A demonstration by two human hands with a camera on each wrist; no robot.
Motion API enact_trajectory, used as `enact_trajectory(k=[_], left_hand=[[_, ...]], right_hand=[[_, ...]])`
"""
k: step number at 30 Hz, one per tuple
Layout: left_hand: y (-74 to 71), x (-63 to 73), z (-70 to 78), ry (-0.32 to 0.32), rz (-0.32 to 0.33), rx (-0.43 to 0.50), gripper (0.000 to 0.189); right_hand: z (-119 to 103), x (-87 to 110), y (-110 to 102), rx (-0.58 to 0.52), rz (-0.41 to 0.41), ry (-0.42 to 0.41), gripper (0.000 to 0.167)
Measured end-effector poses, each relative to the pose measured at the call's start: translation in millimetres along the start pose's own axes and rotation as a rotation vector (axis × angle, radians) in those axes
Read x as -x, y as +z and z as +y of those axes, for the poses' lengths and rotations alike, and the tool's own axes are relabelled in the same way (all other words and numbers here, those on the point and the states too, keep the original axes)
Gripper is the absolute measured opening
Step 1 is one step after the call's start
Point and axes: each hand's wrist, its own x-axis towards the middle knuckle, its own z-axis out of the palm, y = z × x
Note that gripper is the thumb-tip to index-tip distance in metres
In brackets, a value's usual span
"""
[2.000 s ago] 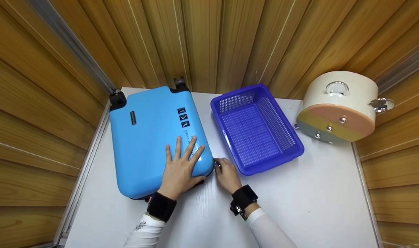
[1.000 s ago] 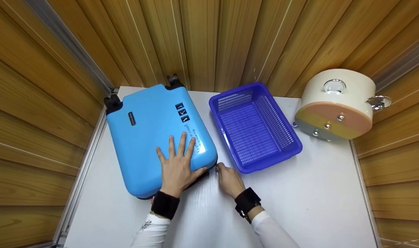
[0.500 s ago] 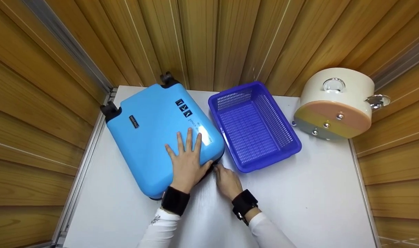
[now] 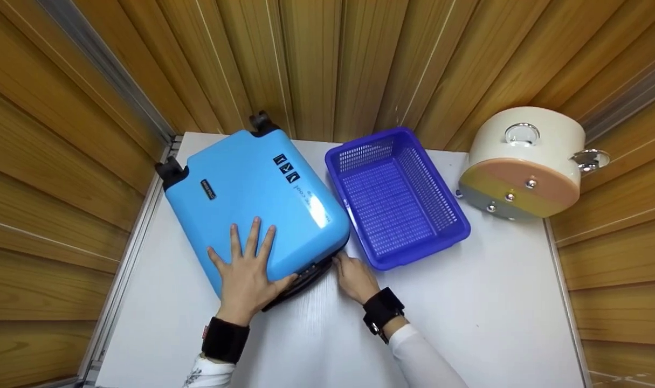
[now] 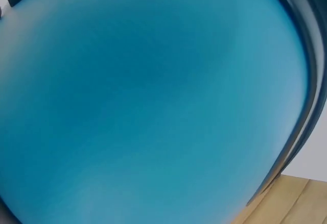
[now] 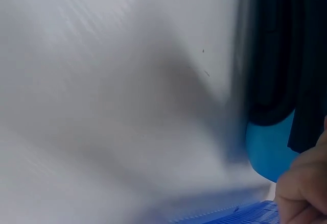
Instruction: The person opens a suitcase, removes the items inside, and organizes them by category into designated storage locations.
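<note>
A light blue hard-shell suitcase (image 4: 252, 199) lies flat on the table, its two black wheels toward the back wall. My left hand (image 4: 246, 285) rests on the lid near the front edge, fingers spread, thumb by the black handle side (image 4: 303, 283). In the left wrist view the blue shell (image 5: 153, 101) and its dark seam fill most of the picture. At the near right corner my right hand (image 4: 357, 277) has curled fingers against the seam, pinching what appears to be a zipper pull, mostly hidden. The right wrist view catches those curled fingers (image 6: 304, 188) below the black handle side.
Close to the suitcase's right side stands a purple perforated basket (image 4: 459, 237) with nothing inside. Farther right, a cream drum-shaped case (image 4: 521, 134) with a multicoloured front leans by the wall. Wooden panel walls (image 4: 359, 64) surround the white table (image 4: 494, 312).
The suitcase has turned counterclockwise, its wheel end shifting left and its front end right. My left hand has slid left along the lid; my right hand stays near the corner, now on the front side.
</note>
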Motion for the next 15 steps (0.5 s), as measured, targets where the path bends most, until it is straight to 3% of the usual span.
enact_trajectory(k=[6, 10, 15], left_hand=[[5.2, 0.8, 7.6, -0.061, 0.049, -0.037, 0.116], [9.7, -3.5, 24.8, -0.164, 0.044, -0.081, 0.116], [15.8, -18.4, 51.3, -0.287, 0.021, -0.104, 0.115]], right_hand=[[-8, -11.3, 4, 0.025, 0.049, 0.035, 0.017], [-12, -23.9, 5, 0.013, 0.098, 0.072, 0.016], [-15, -33.1, 7, 0.011, 0.134, 0.079, 0.015]])
